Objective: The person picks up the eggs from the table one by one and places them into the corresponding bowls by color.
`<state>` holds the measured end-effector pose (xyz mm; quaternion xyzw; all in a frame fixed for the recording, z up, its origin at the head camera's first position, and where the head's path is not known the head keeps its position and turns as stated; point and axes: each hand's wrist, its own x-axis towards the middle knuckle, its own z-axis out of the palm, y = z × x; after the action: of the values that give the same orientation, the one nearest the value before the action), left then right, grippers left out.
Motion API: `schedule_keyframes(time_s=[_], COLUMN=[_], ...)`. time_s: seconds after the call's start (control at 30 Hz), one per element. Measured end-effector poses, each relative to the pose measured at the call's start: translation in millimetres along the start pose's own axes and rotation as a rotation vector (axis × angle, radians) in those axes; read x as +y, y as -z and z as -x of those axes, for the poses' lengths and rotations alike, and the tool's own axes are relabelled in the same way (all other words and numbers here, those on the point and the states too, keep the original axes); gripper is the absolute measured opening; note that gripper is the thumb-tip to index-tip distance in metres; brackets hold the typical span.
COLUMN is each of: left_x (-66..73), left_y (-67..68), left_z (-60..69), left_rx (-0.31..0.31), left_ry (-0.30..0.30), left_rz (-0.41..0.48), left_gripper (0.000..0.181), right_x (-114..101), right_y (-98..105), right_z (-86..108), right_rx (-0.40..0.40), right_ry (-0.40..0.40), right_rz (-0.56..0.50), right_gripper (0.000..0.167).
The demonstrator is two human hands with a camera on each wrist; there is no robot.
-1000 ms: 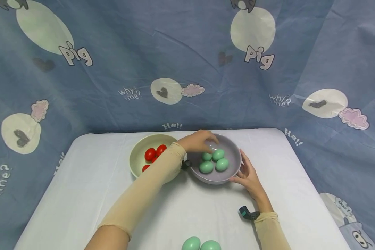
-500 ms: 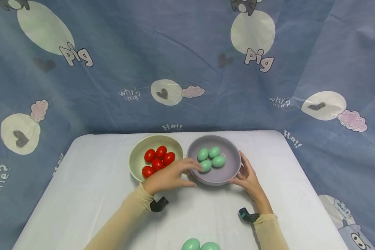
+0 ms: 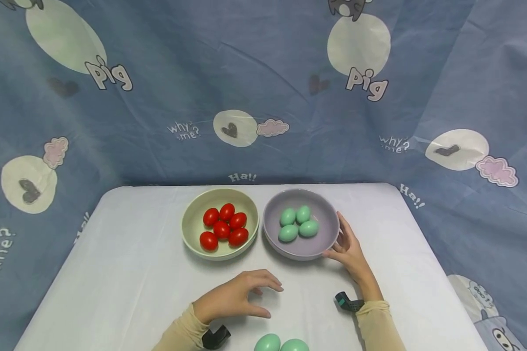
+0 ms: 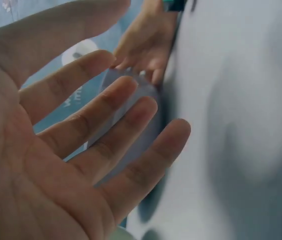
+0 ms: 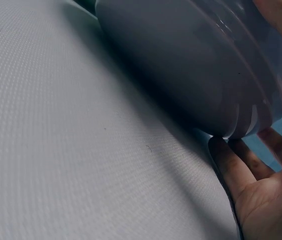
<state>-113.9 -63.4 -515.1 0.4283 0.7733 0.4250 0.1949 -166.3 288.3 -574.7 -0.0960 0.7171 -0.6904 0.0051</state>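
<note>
In the head view, my left hand [image 3: 234,295] hovers over the table in front of the bowls, fingers spread and holding nothing. The left wrist view shows its bare palm. My right hand [image 3: 351,251] holds the right side of a grey-purple bowl [image 3: 298,251], thumb and fingers set around its outer wall, as the right wrist view also shows. Several pale green eggs [image 3: 308,228] lie inside that bowl. Two more green eggs, a left one [image 3: 268,342] and a right one [image 3: 295,345], sit at the bottom edge of the head view, partly cut off, close below my left hand.
Left of the purple bowl stands a light green bowl [image 3: 193,243] with several glossy red egg-shaped pieces [image 3: 221,230]. The bowls are very close together on a white table [image 3: 127,273]. A blue printed cloth [image 3: 263,87] hangs behind the table.
My left hand has drawn back from over the purple bowl toward the table's front, with its fingers spread. The eggs in the bowl have shifted a little. My right hand has stayed on the bowl.
</note>
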Motion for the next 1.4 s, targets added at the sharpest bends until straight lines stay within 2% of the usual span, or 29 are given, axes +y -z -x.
schedule_keyframes(time_s=[0.17, 0.27, 0.43, 0.57, 0.7, 0.93, 1.13, 1.4], left_x=[-0.4, 0.2, 2.4, 2.3, 1.1, 3.6, 4.7, 4.1], left_y=[-19.8, -30.3, -42.6, -48.4, -51.6, -52.2, -50.5, -47.9], left_z=[18.7, 27.6, 34.7, 37.8, 41.1, 44.4, 44.1, 45.4], left_rx=[-0.041, -0.082, -0.132, -0.134, -0.123, -0.112, -0.109, -0.056], left_ry=[-0.016, -0.001, 0.04, 0.023, 0.003, 0.028, 0.06, 0.111], left_rz=[-0.015, 0.007, 0.079, 0.134, 0.195, 0.306, 0.316, 0.326], left_gripper=[0.049, 0.049, 0.048, 0.043, 0.038, 0.036, 0.036, 0.035], right_x=[-1.1, -2.6, -4.1, -3.3, -2.5, -2.2, -1.6, -1.5], right_y=[-0.3, 0.2, 0.8, 0.6, 0.3, -1.3, -2.0, -1.9], right_z=[-1.0, -1.8, -1.3, 0.3, 1.0, 1.2, 1.5, 1.5], right_rx=[0.007, 0.009, 0.009, 0.012, 0.019, 0.015, 0.019, 0.01], right_ry=[-0.009, -0.013, -0.01, -0.011, -0.016, -0.01, -0.004, 0.0], right_rz=[0.023, 0.034, 0.029, 0.023, 0.022, 0.017, 0.03, 0.017], right_gripper=[0.118, 0.117, 0.117, 0.117, 0.117, 0.117, 0.117, 0.117])
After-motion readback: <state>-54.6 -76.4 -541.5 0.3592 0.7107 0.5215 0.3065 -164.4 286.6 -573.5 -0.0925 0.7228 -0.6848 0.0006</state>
